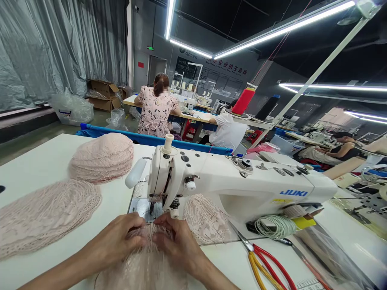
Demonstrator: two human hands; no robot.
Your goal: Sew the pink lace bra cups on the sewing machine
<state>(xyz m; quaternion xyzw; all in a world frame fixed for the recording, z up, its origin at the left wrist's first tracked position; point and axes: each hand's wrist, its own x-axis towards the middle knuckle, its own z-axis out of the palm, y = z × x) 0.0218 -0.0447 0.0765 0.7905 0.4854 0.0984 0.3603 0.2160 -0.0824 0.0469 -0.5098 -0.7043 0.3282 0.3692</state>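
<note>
Both hands hold a piece of pale pink lace fabric [142,266] just in front of the needle of a white sewing machine [208,173]. My left hand [125,235] pinches the lace edge between thumb and fingers. Close beside it, my right hand [178,241] grips the same edge, slightly blurred. The presser foot [152,207] stands just beyond the fingertips; whether the lace reaches under it I cannot tell. The rest of the fabric hangs down toward me. Another lace piece [207,219] lies under the machine's arm, right of the needle.
A stack of lace pieces [102,157] and a longer lace pile [51,213] lie on the table's left. Scissors [256,257] with red and yellow handles rest at right, near a coil of pale cord [275,226]. Several people sit at other machines beyond.
</note>
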